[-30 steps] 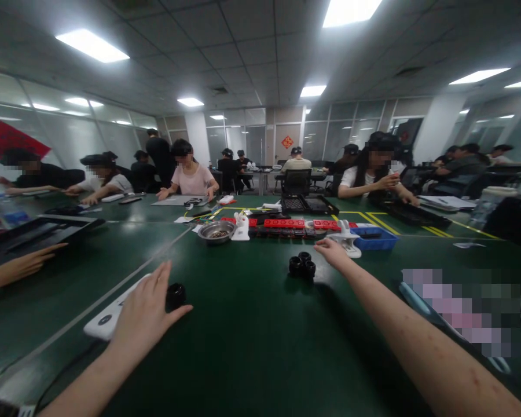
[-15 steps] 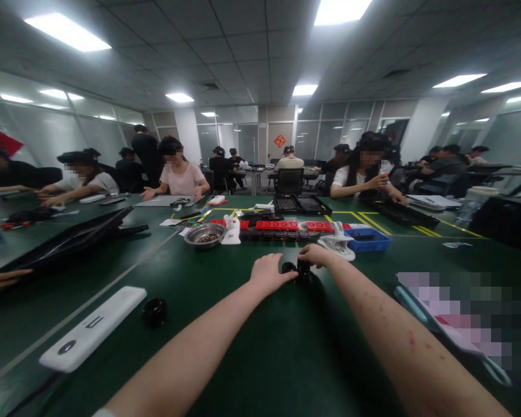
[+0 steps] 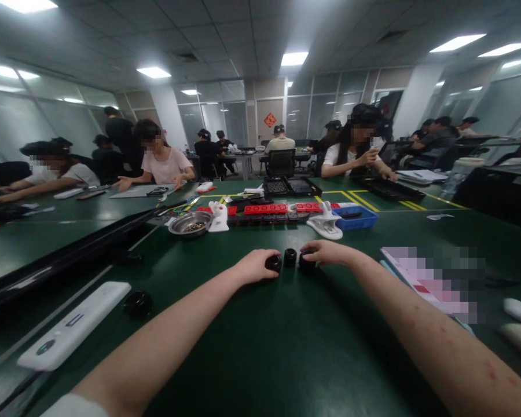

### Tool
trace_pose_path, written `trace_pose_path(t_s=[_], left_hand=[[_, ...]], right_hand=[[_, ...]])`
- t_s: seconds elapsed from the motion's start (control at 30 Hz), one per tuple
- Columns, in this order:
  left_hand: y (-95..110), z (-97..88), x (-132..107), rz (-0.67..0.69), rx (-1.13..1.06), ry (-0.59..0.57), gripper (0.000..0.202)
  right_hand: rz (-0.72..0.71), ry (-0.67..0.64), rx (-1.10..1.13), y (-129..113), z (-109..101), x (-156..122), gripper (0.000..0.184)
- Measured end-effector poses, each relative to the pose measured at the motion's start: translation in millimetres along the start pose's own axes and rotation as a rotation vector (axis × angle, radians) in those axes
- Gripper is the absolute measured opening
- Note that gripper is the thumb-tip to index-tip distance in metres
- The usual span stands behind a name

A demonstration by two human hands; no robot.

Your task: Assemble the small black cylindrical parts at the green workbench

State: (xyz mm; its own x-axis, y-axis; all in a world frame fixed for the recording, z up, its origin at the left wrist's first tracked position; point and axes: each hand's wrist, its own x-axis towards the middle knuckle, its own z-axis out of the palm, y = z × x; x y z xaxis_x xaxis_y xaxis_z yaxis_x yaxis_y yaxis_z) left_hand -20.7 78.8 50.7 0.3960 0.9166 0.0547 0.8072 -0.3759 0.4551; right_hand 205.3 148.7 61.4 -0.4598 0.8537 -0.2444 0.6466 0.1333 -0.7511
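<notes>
My left hand (image 3: 259, 266) is curled round a small, glossy black cylindrical part (image 3: 273, 264) that stands on the table. A second such black part (image 3: 290, 257) sits upright in the gap between my hands, touched by neither. On its right, a third black part (image 3: 307, 260) is gripped by the fingers of my right hand (image 3: 322, 253), partly hidden under them. What these parts are exactly, I cannot make out. Another round black piece (image 3: 138, 304) lies beside my left forearm, by a white power strip (image 3: 76, 324).
Beyond my hands are a metal bowl (image 3: 190, 225) of small pieces, a white clamp (image 3: 219, 217), another white clamp (image 3: 325, 221), red blocks in a row (image 3: 265, 209) and a blue tray (image 3: 356, 218). A long black panel (image 3: 69, 255) reaches in from the left. Several people sit around.
My hands have moved apart. Three black parts now show in a row, with the middle one free of both hands. The black panel at left has tilted lower, and the view has shifted.
</notes>
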Motion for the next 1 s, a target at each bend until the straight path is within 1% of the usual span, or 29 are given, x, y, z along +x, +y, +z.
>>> trace_pose_path(t_s=[0.07, 0.13, 0.17, 0.23, 0.3, 0.37, 0.5, 0.57, 0.63, 0.67, 0.7, 0.77, 0.8, 0.87, 0.9, 0.97, 1.0], left_hand=[[1.5, 2.1, -5.3, -0.004, 0.008, 0.025, 0.069], [2.0, 5.0, -9.4, -0.015, 0.037, 0.081, 0.078], [1.7, 6.6, -10.7, -0.022, 0.055, 0.108, 0.077], [0.2, 10.0, -12.0, -0.038, 0.083, 0.139, 0.067], [-2.4, 12.9, -11.2, -0.049, 0.086, 0.14, 0.055], [-5.4, 14.6, -8.5, -0.056, 0.081, 0.147, 0.051], [-9.0, 13.3, 0.0, -0.072, 0.075, 0.173, 0.052], [-6.8, 11.5, 1.5, -0.077, 0.07, 0.185, 0.06], [-0.5, 11.1, -5.2, -0.081, 0.071, 0.228, 0.073], [3.7, 12.2, -13.3, -0.08, 0.071, 0.264, 0.077], [8.1, 14.4, -24.9, -0.065, 0.07, 0.325, 0.076], [15.7, 22.8, -57.1, 0.029, 0.023, 0.412, 0.06], [18.3, 28.6, -75.8, 0.085, 0.001, 0.412, 0.059], [21.3, 41.0, -111.2, 0.153, -0.004, 0.338, 0.076], [22.1, 46.5, -125.2, 0.16, 0.011, 0.281, 0.084], [24.5, 53.6, -142.0, 0.162, 0.064, 0.168, 0.095], [26.4, 55.0, -145.0, 0.152, 0.084, 0.144, 0.096]], right_hand=[[-0.037, -0.042, 0.013, -0.3, 3.3, -15.8, 0.035], [-0.082, -0.074, 0.007, -0.7, 8.8, -31.6, 0.034], [-0.108, -0.088, 0.0, -1.0, 12.5, -39.3, 0.034], [-0.156, -0.109, -0.015, -2.3, 21.1, -54.0, 0.033], [-0.204, -0.132, -0.044, -5.2, 30.9, -67.2, 0.033], [-0.25, -0.176, -0.08, -9.8, 41.1, -78.8, 0.034], [-0.281, -0.283, -0.051, -22.7, 61.1, -96.2, 0.036], [-0.276, -0.316, -0.011, -29.7, 70.4, -103.1, 0.035], [-0.274, -0.329, 0.009, -35.9, 79.4, -109.8, 0.036], [-0.281, -0.315, 0.004, -38.3, 84.0, -113.0, 0.036], [-0.297, -0.29, -0.007, -40.2, 88.7, -116.2, 0.037], [-0.343, -0.253, -0.009, -42.0, 98.6, -122.1, 0.038], [-0.39, -0.248, 0.004, -42.0, 103.8, -124.7, 0.038], [-0.472, -0.256, 0.025, -41.1, 113.6, -129.1, 0.036], [-0.502, -0.261, 0.029, -40.5, 117.8, -130.9, 0.036], [-0.55, -0.213, 0.013, -39.9, 124.4, -133.5, 0.033], [-0.565, -0.156, -0.01, -40.1, 126.8, -134.5, 0.032]])
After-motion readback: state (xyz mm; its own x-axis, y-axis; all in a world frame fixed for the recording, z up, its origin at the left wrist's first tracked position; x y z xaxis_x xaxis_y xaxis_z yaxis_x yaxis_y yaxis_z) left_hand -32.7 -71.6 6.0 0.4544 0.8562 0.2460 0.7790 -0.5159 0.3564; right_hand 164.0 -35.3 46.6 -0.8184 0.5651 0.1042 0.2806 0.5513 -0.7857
